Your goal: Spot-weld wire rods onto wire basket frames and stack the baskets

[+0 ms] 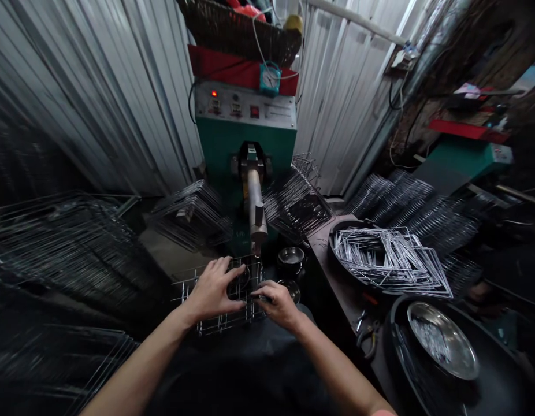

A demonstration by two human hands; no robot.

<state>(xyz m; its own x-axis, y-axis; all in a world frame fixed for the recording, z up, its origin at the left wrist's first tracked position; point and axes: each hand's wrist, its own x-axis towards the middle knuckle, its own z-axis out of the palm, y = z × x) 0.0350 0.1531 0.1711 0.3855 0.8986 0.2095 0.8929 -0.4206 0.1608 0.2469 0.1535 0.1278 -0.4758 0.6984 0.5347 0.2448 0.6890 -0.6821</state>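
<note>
A wire rack [213,330] of crossed metal rods lies level in front of me, below the tip of the machine's metal arm [256,216]. My left hand [215,292] lies over the rack, thumb and fingers apart and curled onto its rods. At the rack's right side my right hand [277,303] has thumb and fingers pinched together close to the rods. Whatever sits between those fingertips is too small to make out. Just right of the rack stand small metal bowls [291,255], partly hidden by dark surroundings.
The green machine [219,141] carries a grey control panel [274,111] with a red light. Stacked wire frames flank it, left [189,214] and right [296,202]. On the right, a black basin [337,254] holds wire frames, near pliers [369,341] and a steel bowl [464,358] of short wires.
</note>
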